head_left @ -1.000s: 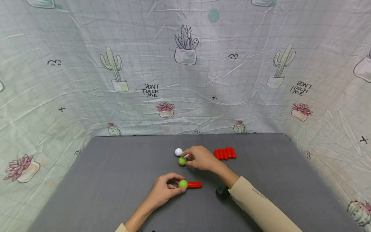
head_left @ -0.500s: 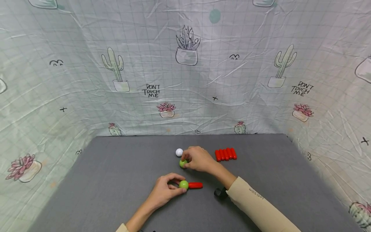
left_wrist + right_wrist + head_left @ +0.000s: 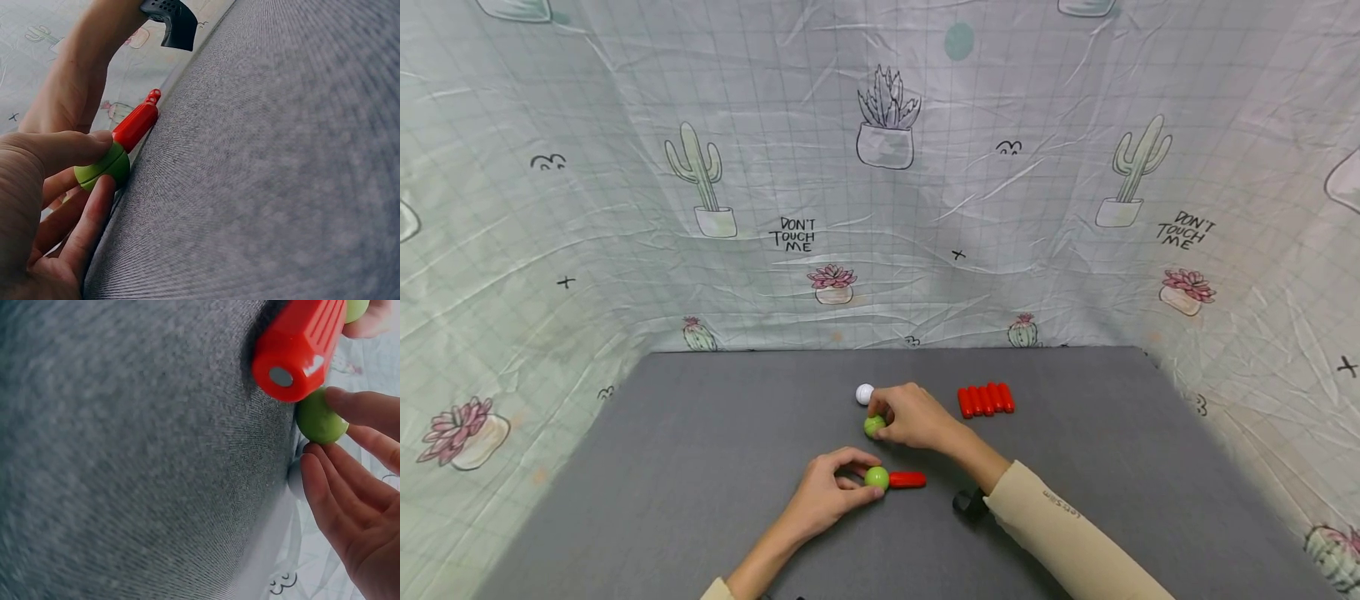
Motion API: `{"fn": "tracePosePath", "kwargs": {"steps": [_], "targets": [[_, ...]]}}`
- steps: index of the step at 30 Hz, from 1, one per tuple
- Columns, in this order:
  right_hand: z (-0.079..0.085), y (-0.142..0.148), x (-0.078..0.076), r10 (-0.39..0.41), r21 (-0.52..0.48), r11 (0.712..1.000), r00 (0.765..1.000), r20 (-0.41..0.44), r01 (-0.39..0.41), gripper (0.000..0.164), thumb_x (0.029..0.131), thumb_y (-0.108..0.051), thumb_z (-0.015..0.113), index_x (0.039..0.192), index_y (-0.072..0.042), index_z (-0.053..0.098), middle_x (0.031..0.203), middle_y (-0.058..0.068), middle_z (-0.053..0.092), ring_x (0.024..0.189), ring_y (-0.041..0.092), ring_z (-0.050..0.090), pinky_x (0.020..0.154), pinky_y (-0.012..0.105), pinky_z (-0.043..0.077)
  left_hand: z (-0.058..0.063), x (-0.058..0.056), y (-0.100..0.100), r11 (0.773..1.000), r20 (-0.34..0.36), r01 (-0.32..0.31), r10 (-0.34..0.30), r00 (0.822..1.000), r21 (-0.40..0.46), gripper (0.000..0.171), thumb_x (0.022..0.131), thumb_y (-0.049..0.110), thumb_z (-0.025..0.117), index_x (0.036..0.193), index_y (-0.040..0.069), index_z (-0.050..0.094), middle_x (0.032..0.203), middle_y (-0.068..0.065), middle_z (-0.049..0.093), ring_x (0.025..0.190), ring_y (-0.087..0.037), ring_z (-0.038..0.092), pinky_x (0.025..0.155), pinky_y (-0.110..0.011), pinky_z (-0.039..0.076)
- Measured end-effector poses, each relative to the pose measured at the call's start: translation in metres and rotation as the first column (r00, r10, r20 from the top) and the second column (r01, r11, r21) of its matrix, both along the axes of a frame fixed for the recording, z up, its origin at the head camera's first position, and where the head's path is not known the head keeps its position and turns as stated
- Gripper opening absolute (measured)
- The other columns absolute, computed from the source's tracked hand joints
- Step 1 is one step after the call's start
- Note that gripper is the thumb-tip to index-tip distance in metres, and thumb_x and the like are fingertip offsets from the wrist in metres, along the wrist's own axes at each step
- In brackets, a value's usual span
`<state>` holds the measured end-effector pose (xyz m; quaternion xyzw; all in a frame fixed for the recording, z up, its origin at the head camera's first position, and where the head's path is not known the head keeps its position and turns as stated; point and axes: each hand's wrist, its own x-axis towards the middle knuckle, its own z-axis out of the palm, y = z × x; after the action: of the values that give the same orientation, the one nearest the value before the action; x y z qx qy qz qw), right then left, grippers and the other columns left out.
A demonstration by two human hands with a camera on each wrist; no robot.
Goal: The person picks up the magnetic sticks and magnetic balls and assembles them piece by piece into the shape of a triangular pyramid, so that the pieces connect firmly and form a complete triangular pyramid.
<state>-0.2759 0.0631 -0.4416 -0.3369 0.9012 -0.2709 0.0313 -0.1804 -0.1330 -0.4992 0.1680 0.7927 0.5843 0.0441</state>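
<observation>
My left hand (image 3: 829, 490) holds a shiny green ball (image 3: 877, 478) between thumb and fingers on the grey table. A red rod (image 3: 907, 480) lies end-on against that ball, pointing right; its free end shows a silvery disc in the right wrist view. Farther back, my right hand (image 3: 917, 417) pinches a second green ball (image 3: 320, 417) with its thumb and fingertips, low over the cloth. Just behind it sits a white ball (image 3: 865, 394), close to the right fingers.
Several red rods (image 3: 986, 400) lie side by side to the right of my right hand. Under the right forearm shows a black wrist device (image 3: 970, 504). A cactus-printed cloth (image 3: 887, 208) walls the table at the back and sides.
My right fingers have closed on the second green ball and drawn it slightly toward me, away from the white ball. The left hand keeps its hold with the red rod in place.
</observation>
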Motion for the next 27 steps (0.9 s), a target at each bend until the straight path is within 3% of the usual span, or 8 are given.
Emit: {"fn": "tracePosePath", "kwargs": {"steps": [8, 15, 23, 27], "targets": [[-0.002, 0.009, 0.002, 0.012, -0.064, 0.998, 0.998, 0.060, -0.008, 0.019, 0.086, -0.013, 0.084, 0.101, -0.013, 0.073, 0.097, 0.001, 0.078, 0.088, 0.018, 0.074, 0.076, 0.028, 0.059, 0.001, 0.000, 0.002, 1.000, 0.015, 0.009, -0.009, 1.000, -0.001, 0.036, 0.083, 0.018, 0.088, 0.115, 0.008, 0.075, 0.111, -0.011, 0.075, 0.095, -0.012, 0.068, 0.074, -0.020, 0.059], [-0.002, 0.022, 0.008, -0.001, -0.119, 0.993, 0.996, 0.084, 0.011, 0.020, 0.086, -0.017, 0.085, 0.102, -0.015, 0.074, 0.095, -0.002, 0.077, 0.090, 0.014, 0.073, 0.081, 0.029, 0.059, 0.000, -0.001, 0.002, 1.000, 0.007, -0.003, 0.003, 1.000, 0.003, 0.036, 0.081, 0.018, 0.089, 0.114, 0.008, 0.076, 0.109, -0.010, 0.075, 0.094, -0.012, 0.068, 0.074, -0.020, 0.059], [0.007, 0.041, 0.023, 0.006, -0.218, 0.976, 0.988, 0.154, 0.028, 0.025, 0.087, -0.017, 0.084, 0.110, -0.013, 0.075, 0.103, 0.000, 0.078, 0.096, 0.017, 0.075, 0.086, 0.041, 0.061, -0.002, -0.001, 0.001, 1.000, -0.001, -0.011, 0.011, 1.000, 0.008, 0.037, 0.081, 0.019, 0.089, 0.113, 0.009, 0.076, 0.108, -0.010, 0.075, 0.094, -0.011, 0.068, 0.074, -0.021, 0.059], [0.009, 0.051, 0.031, 0.033, -0.257, 0.966, 0.980, 0.194, 0.018, 0.030, 0.088, -0.017, 0.084, 0.115, -0.008, 0.075, 0.107, 0.002, 0.078, 0.097, 0.019, 0.074, 0.083, 0.035, 0.062, -0.003, -0.001, 0.001, 1.000, -0.006, -0.015, 0.015, 1.000, 0.011, 0.037, 0.081, 0.019, 0.090, 0.113, 0.009, 0.076, 0.107, -0.011, 0.075, 0.092, -0.011, 0.069, 0.073, -0.021, 0.059]]}}
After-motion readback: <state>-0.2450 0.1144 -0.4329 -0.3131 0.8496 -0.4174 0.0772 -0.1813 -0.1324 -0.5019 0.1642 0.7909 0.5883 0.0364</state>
